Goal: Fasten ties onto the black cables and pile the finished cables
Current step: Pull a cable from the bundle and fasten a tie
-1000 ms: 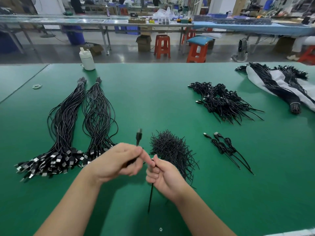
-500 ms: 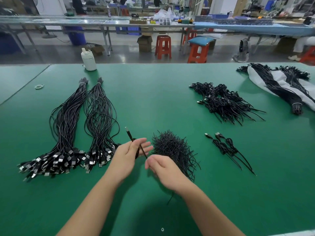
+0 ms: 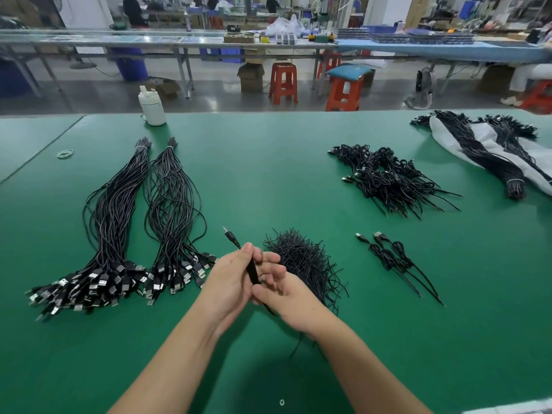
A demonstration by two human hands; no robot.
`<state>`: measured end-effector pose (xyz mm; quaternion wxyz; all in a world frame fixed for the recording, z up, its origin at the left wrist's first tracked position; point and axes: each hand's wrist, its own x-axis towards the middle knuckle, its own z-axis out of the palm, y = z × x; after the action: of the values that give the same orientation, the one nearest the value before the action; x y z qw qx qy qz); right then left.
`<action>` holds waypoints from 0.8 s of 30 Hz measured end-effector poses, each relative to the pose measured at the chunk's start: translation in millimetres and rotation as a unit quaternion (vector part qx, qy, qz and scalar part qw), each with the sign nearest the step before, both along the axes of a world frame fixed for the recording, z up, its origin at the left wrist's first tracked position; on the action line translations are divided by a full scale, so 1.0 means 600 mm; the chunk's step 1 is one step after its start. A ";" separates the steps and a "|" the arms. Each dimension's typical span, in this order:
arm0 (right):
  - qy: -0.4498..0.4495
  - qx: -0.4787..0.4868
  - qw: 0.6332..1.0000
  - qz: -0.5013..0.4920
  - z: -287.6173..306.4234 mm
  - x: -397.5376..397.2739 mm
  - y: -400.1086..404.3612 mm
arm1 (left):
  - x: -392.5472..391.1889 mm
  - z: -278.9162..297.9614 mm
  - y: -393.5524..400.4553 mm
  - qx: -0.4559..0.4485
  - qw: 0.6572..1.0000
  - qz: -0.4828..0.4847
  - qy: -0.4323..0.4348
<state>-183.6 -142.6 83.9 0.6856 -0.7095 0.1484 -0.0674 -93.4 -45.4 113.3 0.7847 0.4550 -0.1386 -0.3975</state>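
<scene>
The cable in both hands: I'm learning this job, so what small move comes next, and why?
Probably pull the tie tight around the cable. The left hand grips the folded bundle and the right hand pinches something thin at it, with the tail trailing below. Then it can go beside the two finished cables.

A green-topped table [image 3: 268, 162] fills the near view. Beyond its far edge lies a grey glossy floor [image 3: 215, 94] with orange stools [image 3: 283, 82], cardboard boxes [image 3: 251, 76] and long workbenches [image 3: 167, 40].

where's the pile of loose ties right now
In the head view the pile of ties lies on the green table just beyond the right hand, between the cable bundles and two finished cables.
</scene>
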 end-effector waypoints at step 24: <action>0.034 -0.373 0.926 -0.039 -0.009 -0.009 0.027 | -0.016 0.014 0.038 0.448 0.662 0.051 -0.599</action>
<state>-188.7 -126.5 78.2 0.3631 -0.9094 0.1634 -0.1205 -102.7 -22.8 121.7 0.2534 0.8976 -0.3604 -0.0132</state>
